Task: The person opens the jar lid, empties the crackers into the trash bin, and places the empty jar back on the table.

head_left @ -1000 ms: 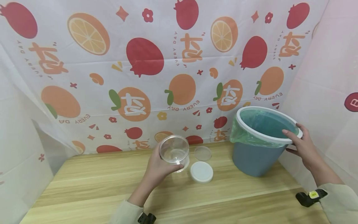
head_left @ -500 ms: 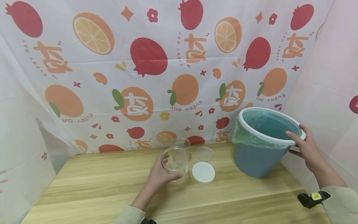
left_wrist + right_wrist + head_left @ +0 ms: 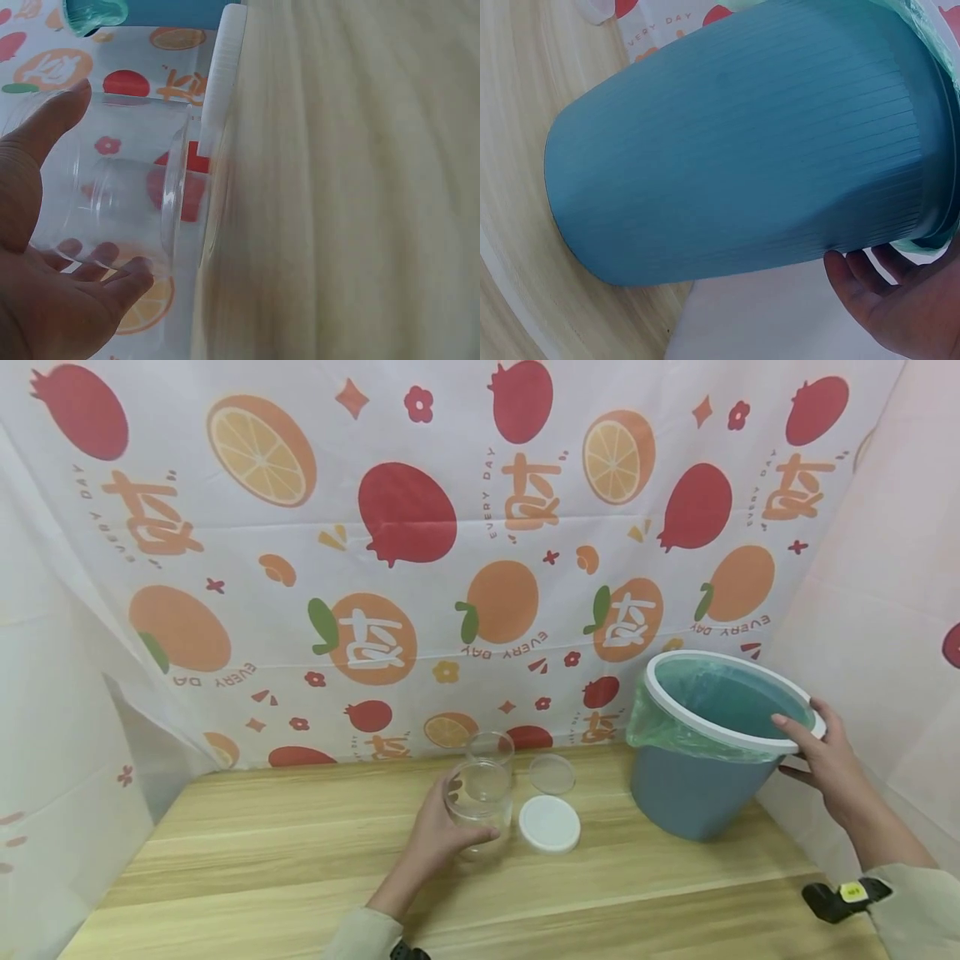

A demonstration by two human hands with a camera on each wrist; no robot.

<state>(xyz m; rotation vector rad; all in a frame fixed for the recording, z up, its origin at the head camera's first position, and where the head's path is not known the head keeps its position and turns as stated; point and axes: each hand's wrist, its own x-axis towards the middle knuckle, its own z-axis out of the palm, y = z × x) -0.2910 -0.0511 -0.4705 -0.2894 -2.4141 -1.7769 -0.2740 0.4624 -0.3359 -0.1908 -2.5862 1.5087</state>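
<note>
My left hand [image 3: 438, 839] grips a clear plastic jar [image 3: 482, 810], thumb on the near side and fingers round the far side. The jar is upright, its open mouth facing up, close over the tabletop. A second clear jar [image 3: 497, 750] stands just behind it, partly seen through the first. Beside them lie a white round lid [image 3: 550, 824] and a clear disc [image 3: 552, 774]. On the right, my right hand [image 3: 832, 764] holds the white rim of a blue trash bin [image 3: 697, 793], thumb over the rim and fingertips [image 3: 838, 270] beneath it. A green bag [image 3: 660, 727] lines the bin.
The wood-grain table [image 3: 300, 860] reaches back to a white fruit-print cloth [image 3: 435, 527]. A pale cloth [image 3: 885, 635] closes off the right side behind the bin, and another [image 3: 60, 693] hangs at the left.
The left hand has brought its jar down and toward me, so the second jar now shows behind it. The right hand keeps its hold on the bin; the head view has shifted slightly.
</note>
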